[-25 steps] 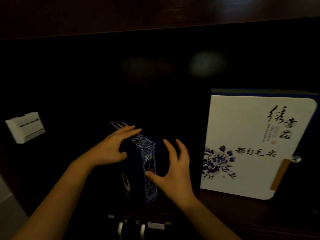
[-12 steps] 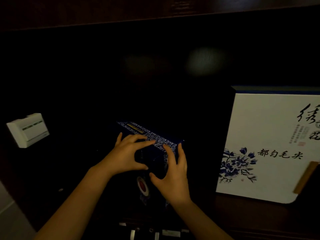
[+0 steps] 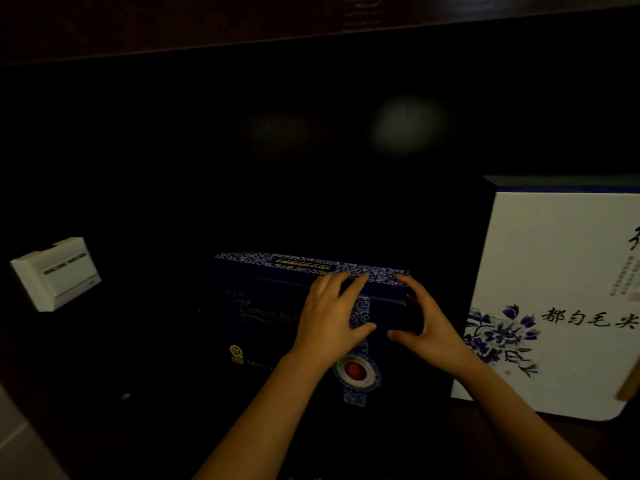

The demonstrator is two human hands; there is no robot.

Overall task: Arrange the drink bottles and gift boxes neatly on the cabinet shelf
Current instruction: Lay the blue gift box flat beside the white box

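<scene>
A dark blue gift box [image 3: 270, 306] with a blue-and-white patterned top edge and a red seal on its front stands upright on the dark cabinet shelf [image 3: 519, 441], its broad face toward me. My left hand [image 3: 329, 320] lies flat against that face, fingers reaching the top edge. My right hand [image 3: 427, 323] cups the box's right end, thumb and fingers apart around it. Just to the right stands a large white gift box [image 3: 561, 271] with blue flowers and black calligraphy, upright and close to the blue one.
A small white box [image 3: 57, 273] with green labels is at the far left, in the dark. A dark wooden board [image 3: 311, 19] runs across above the shelf opening. The back of the shelf is too dark to read.
The blue box has turned from end-on to broad face toward me. Both hands turned with it and now sit near its right end. The view shifted left, so the white box sits farther right.
</scene>
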